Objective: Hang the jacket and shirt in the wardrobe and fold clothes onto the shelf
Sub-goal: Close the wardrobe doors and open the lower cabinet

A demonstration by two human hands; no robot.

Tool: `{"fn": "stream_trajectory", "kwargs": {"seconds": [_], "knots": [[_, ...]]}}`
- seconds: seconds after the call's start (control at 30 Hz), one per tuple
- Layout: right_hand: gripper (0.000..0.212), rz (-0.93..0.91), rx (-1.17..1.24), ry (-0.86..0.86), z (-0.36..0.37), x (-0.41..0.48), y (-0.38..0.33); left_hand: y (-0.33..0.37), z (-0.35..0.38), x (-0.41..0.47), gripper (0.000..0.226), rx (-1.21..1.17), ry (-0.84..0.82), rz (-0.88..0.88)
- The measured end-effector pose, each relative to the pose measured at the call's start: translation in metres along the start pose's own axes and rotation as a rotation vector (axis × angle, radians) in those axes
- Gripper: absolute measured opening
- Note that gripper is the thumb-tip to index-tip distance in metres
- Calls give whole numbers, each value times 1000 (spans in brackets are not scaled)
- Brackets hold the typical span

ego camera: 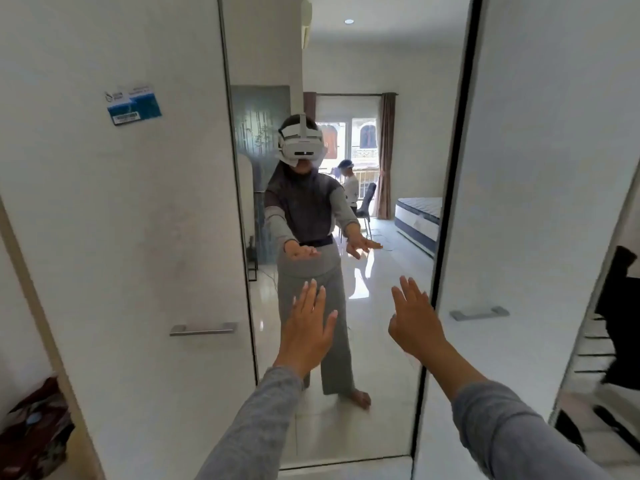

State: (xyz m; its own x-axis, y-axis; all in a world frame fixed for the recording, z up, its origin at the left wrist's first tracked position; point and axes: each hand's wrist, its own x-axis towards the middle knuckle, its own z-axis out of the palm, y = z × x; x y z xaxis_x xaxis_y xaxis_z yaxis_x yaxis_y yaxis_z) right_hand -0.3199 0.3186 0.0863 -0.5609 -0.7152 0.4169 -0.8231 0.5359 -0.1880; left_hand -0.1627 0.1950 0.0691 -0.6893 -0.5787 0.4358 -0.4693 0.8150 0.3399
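Two grey sleeves [249, 427] reach up from the bottom of the frame. The left hand [306, 329] and right hand [415, 327] are both spread flat, fingers straight, palms away, holding nothing. A clear gap separates the two hands. The right hand sits against the black right-hand edge of the mirror [388, 358].

The tall mirror fills the centre of the frame. On its left is a white wardrobe door [138, 237] with a metal bar handle [203, 329] at hand height and a blue sticker [134, 105] in the upper left. On its right is a second white door [536, 168] with its own bar handle [479, 313].

Past the slanting outer edge of the second door, at the far right of the frame, a dark garment [620, 323] hangs beside what look like hangers. Whether it is the jacket or the shirt cannot be told. Past the outer edge of the left-hand door, in the lower left corner, lies a heap of dark red patterned cloth [34, 431].

The glass reflects the person standing barefoot on a glossy pale floor, wearing a white headset [301, 143], arms out and palms open. Bare floor runs back behind the person to a mattress [419, 216] at the right of the reflection. Farther back, brown curtains [386, 154] frame a bright window [360, 140]. A second person [349, 183] sits in front of it.
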Motion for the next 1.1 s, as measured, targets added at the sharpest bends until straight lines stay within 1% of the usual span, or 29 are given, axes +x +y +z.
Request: {"fn": "stream_trajectory", "kwargs": {"seconds": [0.13, 0.2, 0.27, 0.37, 0.4, 0.43, 0.57, 0.7, 0.83, 0.93, 1.0, 1.1], "knots": [[57, -18, 41, 6, -29, 0, 90, 77, 21, 28, 57, -28, 29, 67], [57, -23, 17, -13, -43, -3, 140, 112, 46, 42, 56, -48, 25, 81], [57, -14, 11, -28, -52, -7, 189, 144, 77, 54, 56, -39, -35, 121], [55, 29, 77, -59, -61, -15, 255, 196, 131, 57, 57, -12, -141, 183], [54, 33, 104, -61, -61, -12, 258, 198, 138, 58, 57, -10, -146, 204], [53, 61, 113, -91, -60, -13, 293, 228, 165, 63, 56, -19, -181, 220], [52, 43, 161, -134, -44, -7, 314, 245, 197, 80, 53, -2, -139, 259], [49, -5, 218, -189, -15, 9, 334, 251, 232, 104, 49, 6, -48, 255], [42, -151, 282, -155, 21, 36, 339, 235, 263, 119, 36, 16, 30, 268], [38, -264, 287, -162, 51, 56, 345, 222, 287, 124, 30, -38, 175, 247], [33, -310, 330, -109, 65, 66, 352, 222, 293, 125, 30, -71, 264, 237], [24, -325, 416, 40, 77, 73, 357, 226, 300, 126, 26, -63, 381, 253]]}}
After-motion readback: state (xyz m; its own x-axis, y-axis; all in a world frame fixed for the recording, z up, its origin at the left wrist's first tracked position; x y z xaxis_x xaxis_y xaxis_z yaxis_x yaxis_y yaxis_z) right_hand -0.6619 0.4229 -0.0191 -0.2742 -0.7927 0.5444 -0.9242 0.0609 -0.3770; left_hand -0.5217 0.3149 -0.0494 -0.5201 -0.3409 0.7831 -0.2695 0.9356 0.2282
